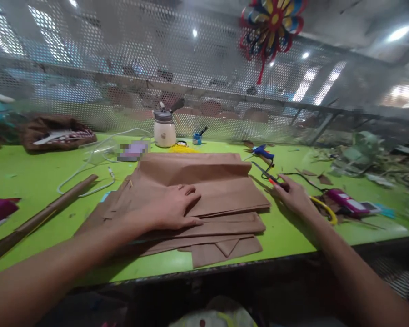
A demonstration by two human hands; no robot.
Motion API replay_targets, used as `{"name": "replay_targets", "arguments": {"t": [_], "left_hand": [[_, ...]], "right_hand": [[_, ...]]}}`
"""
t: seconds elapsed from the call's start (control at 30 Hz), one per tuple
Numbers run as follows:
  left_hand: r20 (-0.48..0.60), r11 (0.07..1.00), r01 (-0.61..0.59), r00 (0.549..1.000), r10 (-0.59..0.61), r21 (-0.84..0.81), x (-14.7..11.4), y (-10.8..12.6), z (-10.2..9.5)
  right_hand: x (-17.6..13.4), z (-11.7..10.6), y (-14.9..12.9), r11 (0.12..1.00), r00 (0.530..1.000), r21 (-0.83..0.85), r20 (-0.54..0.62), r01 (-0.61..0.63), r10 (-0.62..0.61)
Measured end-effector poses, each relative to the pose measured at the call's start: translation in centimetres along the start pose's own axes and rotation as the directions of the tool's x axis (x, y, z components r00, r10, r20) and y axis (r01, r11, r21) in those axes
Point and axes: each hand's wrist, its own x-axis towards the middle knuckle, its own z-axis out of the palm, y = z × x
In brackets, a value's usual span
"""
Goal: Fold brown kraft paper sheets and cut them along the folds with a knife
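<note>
A stack of folded brown paper sheets (221,195) lies on the green table in front of me. My left hand (173,206) rests flat on top of it with the fingers spread. Just right of the stack, my right hand (293,195) has its fingers closed on the handle end of a thin-bladed tool (267,175) with a red and black grip. The blade points left and away from me, close to the table. Whether it is a knife or scissors cannot be made out. A blue glue gun (264,152) lies beyond the blade.
A pale bottle (164,134) and a small blue jar (197,139) stand behind the stack. A long brown roll (44,213) and white cable (71,177) lie left. To the right are a yellow ring (323,210), a purple box (347,202) and scraps. Perforated metal mesh (197,81) rises behind.
</note>
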Motion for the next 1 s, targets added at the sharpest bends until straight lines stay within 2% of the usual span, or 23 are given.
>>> {"name": "replay_targets", "arguments": {"t": [0.07,0.17,0.3,0.4,0.47,0.57,0.67,0.77,0.87,1.0], "left_hand": [[-0.008,0.999,0.044,0.999,-0.043,0.028,0.1,0.5,0.5],[-0.009,0.997,0.058,0.998,-0.057,0.042,0.1,0.6,0.6],[0.011,1.0,-0.016,1.0,0.016,-0.013,0.3,0.3,-0.3],[0.025,0.997,-0.023,0.999,0.025,-0.072,0.5,0.3,-1.1],[0.026,0.996,0.013,1.0,-0.011,-0.09,0.5,0.4,-1.3],[0.045,0.988,0.073,0.997,-0.067,-0.139,0.5,0.3,-1.7],[0.105,0.974,0.13,0.988,-0.112,-0.188,0.5,0.2,-2.3],[0.114,0.968,0.11,0.99,-0.087,-0.224,0.5,-0.1,-2.7],[0.099,0.964,0.091,0.993,-0.068,-0.25,0.5,-0.4,-2.6],[0.117,0.953,0.161,0.984,-0.135,-0.255,0.6,-1.1,-2.3]], "right_hand": [[0.2,0.6,-0.4,0.997,0.998,-0.05,0.016,0.063,-0.062],[-0.6,-0.1,-2.7,0.977,0.977,-0.04,-0.024,0.211,-0.212],[-2.6,-2.4,-7.6,0.856,0.879,0.199,-0.09,0.477,-0.469],[-4.2,-3.2,-11.0,0.798,0.849,0.299,-0.097,0.523,-0.52],[-5.0,-2.9,-12.5,0.738,0.788,0.349,0.001,0.577,-0.616],[-5.1,-1.6,-13.9,0.67,0.647,0.334,0.196,0.663,-0.737],[-4.2,-0.4,-14.7,0.688,0.575,0.24,0.403,0.685,-0.713],[-3.1,-0.4,-15.3,0.713,0.521,0.212,0.551,0.669,-0.652],[-2.4,-1.0,-15.7,0.721,0.481,0.214,0.617,0.659,-0.623],[-2.3,-1.5,-16.0,0.694,0.426,0.231,0.646,0.682,-0.634]]}}
